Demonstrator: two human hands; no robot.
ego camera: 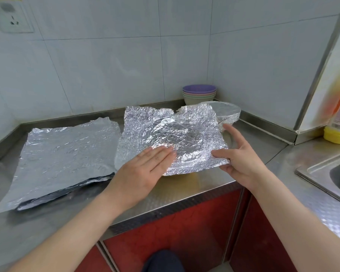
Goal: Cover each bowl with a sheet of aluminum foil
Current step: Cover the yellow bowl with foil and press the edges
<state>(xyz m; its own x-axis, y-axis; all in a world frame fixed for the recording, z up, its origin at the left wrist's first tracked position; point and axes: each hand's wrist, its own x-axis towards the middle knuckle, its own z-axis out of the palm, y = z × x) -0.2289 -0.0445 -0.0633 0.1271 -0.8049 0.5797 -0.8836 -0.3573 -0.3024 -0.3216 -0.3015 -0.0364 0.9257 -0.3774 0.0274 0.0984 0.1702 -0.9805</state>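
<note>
Left hand (pixel 145 165) lies flat on the near left part of the sheet (pixel 185 130), fingers straight and together, pressing down. Right hand (pixel 241 154) pinches the sheet's near right corner, thumb on top, lower fingers beneath, the other fingers spread beside the right edge.

The sheet is draped over a bowl in the middle of the counter (pixel 185 195). The bowl is hidden; only a round rim print shows through the crumpled foil. The near edge hangs clear of the counter, set back from the counter's front edge with a bare strip between. The left edge meets the right edge of the foil stack (pixel 67 154). The far right corner reaches the covered bowl (pixel 228 112), which stands just beside the bowl stack (pixel 199 93) in the wall corner. Bare counter lies to the right, up to the sink (pixel 326 173).

The sheet is roughly square, somewhat wider left to right, its sides slightly skewed to the counter's front edge.
</note>
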